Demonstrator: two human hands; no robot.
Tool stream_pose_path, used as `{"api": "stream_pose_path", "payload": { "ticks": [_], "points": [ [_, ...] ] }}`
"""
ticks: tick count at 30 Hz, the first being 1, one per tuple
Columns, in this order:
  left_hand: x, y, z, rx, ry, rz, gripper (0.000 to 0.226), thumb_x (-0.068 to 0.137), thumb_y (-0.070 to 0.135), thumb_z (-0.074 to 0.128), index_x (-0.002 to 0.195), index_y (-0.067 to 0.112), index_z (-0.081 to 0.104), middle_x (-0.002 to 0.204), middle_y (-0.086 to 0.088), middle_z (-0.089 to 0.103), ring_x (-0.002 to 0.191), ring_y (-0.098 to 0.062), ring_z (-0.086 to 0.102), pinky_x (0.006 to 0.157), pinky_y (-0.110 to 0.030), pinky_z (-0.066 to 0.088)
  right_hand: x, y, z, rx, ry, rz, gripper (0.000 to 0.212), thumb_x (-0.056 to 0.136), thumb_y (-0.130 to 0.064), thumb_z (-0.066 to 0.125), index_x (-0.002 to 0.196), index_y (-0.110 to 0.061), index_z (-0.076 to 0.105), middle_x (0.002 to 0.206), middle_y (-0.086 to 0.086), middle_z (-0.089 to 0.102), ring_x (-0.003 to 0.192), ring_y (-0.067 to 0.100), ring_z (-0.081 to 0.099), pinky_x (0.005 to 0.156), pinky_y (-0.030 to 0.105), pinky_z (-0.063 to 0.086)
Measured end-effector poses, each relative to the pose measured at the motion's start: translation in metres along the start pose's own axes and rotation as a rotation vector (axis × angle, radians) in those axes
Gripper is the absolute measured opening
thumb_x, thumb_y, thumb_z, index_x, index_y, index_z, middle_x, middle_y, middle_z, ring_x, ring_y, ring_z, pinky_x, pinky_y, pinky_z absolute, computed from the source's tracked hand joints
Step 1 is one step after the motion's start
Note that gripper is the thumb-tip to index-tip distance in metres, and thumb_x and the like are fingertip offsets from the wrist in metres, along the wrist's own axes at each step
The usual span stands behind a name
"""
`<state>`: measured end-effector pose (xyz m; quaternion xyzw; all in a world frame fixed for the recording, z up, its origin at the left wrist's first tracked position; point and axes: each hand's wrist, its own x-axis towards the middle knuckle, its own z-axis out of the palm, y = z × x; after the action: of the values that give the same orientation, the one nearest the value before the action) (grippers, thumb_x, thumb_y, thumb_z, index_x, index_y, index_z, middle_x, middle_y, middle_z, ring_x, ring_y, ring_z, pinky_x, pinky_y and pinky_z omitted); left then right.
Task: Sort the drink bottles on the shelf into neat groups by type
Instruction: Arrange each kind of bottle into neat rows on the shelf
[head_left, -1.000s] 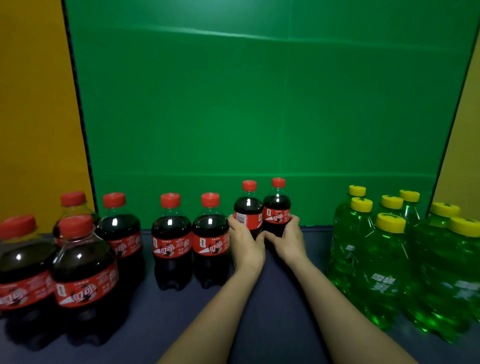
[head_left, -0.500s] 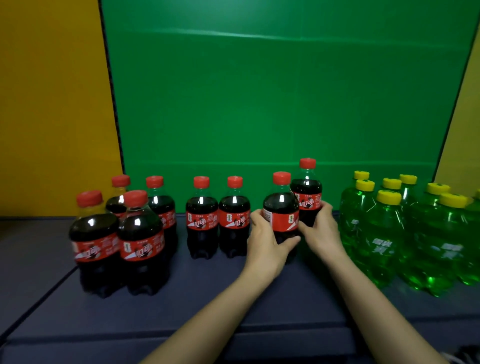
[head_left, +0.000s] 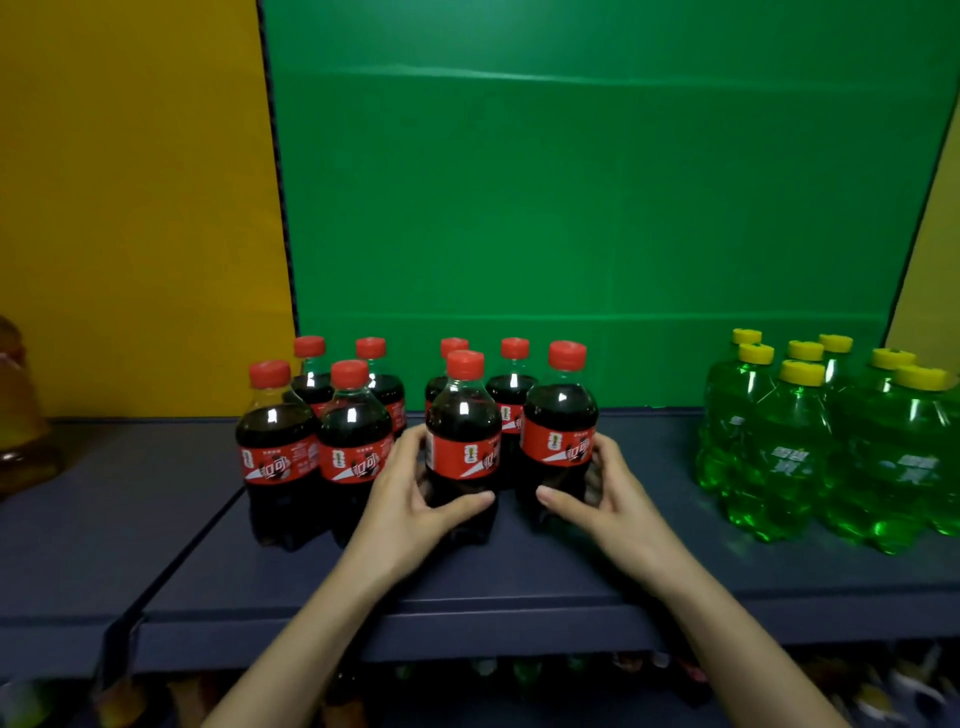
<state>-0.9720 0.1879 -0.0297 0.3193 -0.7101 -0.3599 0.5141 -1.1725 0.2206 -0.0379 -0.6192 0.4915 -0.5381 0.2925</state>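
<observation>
The left hand (head_left: 410, 499) wraps one cola bottle (head_left: 462, 452) and the right hand (head_left: 597, 493) wraps its neighbour (head_left: 560, 441), both at the shelf (head_left: 519, 582) front. They look full, so probably heavy-ish with slick, stiff plastic; gripping low around the label looks safest.

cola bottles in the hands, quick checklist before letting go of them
1. Left hand wraps the front cola bottle: ok.
2. Right hand wraps the neighbouring cola bottle: ok.
3. Both held bottles upright, red caps on: ok.
4. Bases resting on the shelf: cannot tell, the hands cover them.
5. In line with the front pair of colas on the left: ok, roughly; a small gap remains.
6. Green bottles kept apart on the right: ok.
</observation>
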Motion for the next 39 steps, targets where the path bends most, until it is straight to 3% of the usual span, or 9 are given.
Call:
{"api": "stream_pose_path", "payload": {
  "ticks": [5, 9, 13, 17, 21, 25, 30, 34, 39],
  "points": [
    [-0.002, -0.010, 0.002, -0.015, -0.043, -0.026, 0.061, 0.071, 0.004, 0.074, 0.121, 0.020, 0.041, 0.122, 0.003, 0.057, 0.114, -0.003, 0.056, 0.095, -0.017, 0.045, -0.001, 0.001, 0.011, -0.019, -0.005, 0.017, 0.064, 0.080, -0.008, 0.068, 0.132, -0.018, 0.033, 0.121, -0.014, 0.057, 0.114, -0.002, 0.054, 0.102, 0.025, 0.041],
    [-0.002, -0.014, 0.001, 0.007, -0.042, -0.027, 0.062, 0.076, 0.006, 0.070, 0.123, 0.025, 0.034, 0.126, 0.011, 0.049, 0.115, 0.008, 0.048, 0.093, -0.009, 0.041, -0.004, 0.006, 0.017, -0.052, 0.002, 0.020, 0.064, 0.080, -0.013, 0.069, 0.133, -0.019, 0.033, 0.124, -0.011, 0.057, 0.117, 0.001, 0.053, 0.105, 0.029, 0.040],
    [-0.001, -0.018, -0.001, 0.049, -0.092, -0.031, 0.063, 0.080, 0.012, 0.068, 0.131, 0.024, 0.032, 0.130, 0.009, 0.051, 0.122, 0.001, 0.046, 0.108, -0.028, 0.037, -0.002, 0.005, 0.020, -0.116, 0.022, 0.020, 0.060, 0.080, -0.018, 0.069, 0.126, -0.027, 0.031, 0.120, -0.013, 0.056, 0.113, -0.001, 0.054, 0.103, 0.026, 0.042],
    [-0.003, -0.020, 0.000, 0.087, -0.090, -0.010, 0.068, 0.082, 0.018, 0.066, 0.139, 0.024, 0.029, 0.137, 0.008, 0.047, 0.128, -0.002, 0.041, 0.111, -0.036, 0.033, -0.003, 0.008, 0.022, -0.190, 0.044, 0.007, 0.063, 0.078, -0.029, 0.070, 0.123, -0.035, 0.027, 0.125, -0.011, 0.054, 0.120, 0.006, 0.051, 0.106, 0.036, 0.040],
    [-0.004, -0.015, 0.003, 0.131, -0.054, 0.023, 0.068, 0.083, 0.016, 0.064, 0.141, 0.024, 0.028, 0.139, 0.008, 0.044, 0.129, -0.002, 0.039, 0.112, -0.031, 0.031, -0.006, 0.004, 0.024, -0.208, 0.067, 0.012, 0.066, 0.077, -0.031, 0.071, 0.125, -0.034, 0.027, 0.130, -0.008, 0.053, 0.121, 0.008, 0.050, 0.107, 0.038, 0.040],
    [-0.017, -0.009, 0.011, 0.304, 0.116, 0.113, 0.072, 0.084, 0.015, 0.064, 0.143, 0.019, 0.024, 0.136, 0.015, 0.031, 0.126, 0.003, 0.030, 0.102, -0.012, 0.024, -0.015, -0.002, 0.021, -0.203, 0.127, 0.009, 0.070, 0.078, -0.032, 0.070, 0.136, -0.020, 0.032, 0.133, -0.008, 0.049, 0.122, 0.004, 0.047, 0.107, 0.026, 0.037],
    [-0.039, 0.004, 0.032, 0.412, 0.344, 0.342, 0.046, 0.084, 0.012, 0.063, 0.126, 0.008, 0.044, 0.132, 0.000, 0.038, 0.125, -0.003, 0.031, 0.103, -0.005, 0.019, -0.040, -0.006, -0.010, -0.257, 0.297, -0.098, 0.038, 0.083, -0.019, 0.066, 0.116, -0.025, 0.049, 0.116, -0.008, 0.057, 0.110, -0.002, 0.053, 0.093, 0.012, 0.042],
    [-0.031, 0.020, 0.068, 0.342, 0.216, 0.430, 0.034, 0.083, 0.030, 0.051, 0.113, 0.013, 0.053, 0.117, 0.006, 0.048, 0.114, -0.005, 0.045, 0.099, -0.012, 0.032, -0.055, -0.012, -0.054, -0.298, 0.433, -0.166, 0.026, 0.084, -0.005, 0.063, 0.100, -0.025, 0.058, 0.104, -0.006, 0.063, 0.097, -0.005, 0.057, 0.078, 0.004, 0.043],
    [-0.014, 0.029, 0.134, 0.299, 0.012, 0.400, 0.031, 0.082, 0.039, 0.055, 0.108, 0.024, 0.051, 0.105, 0.014, 0.049, 0.103, 0.000, 0.047, 0.088, -0.014, 0.038, -0.071, -0.008, -0.121, -0.322, 0.602, -0.173, 0.022, 0.084, 0.001, 0.059, 0.097, -0.017, 0.061, 0.098, -0.003, 0.065, 0.086, -0.009, 0.059, 0.073, 0.004, 0.044]
  ]
}}
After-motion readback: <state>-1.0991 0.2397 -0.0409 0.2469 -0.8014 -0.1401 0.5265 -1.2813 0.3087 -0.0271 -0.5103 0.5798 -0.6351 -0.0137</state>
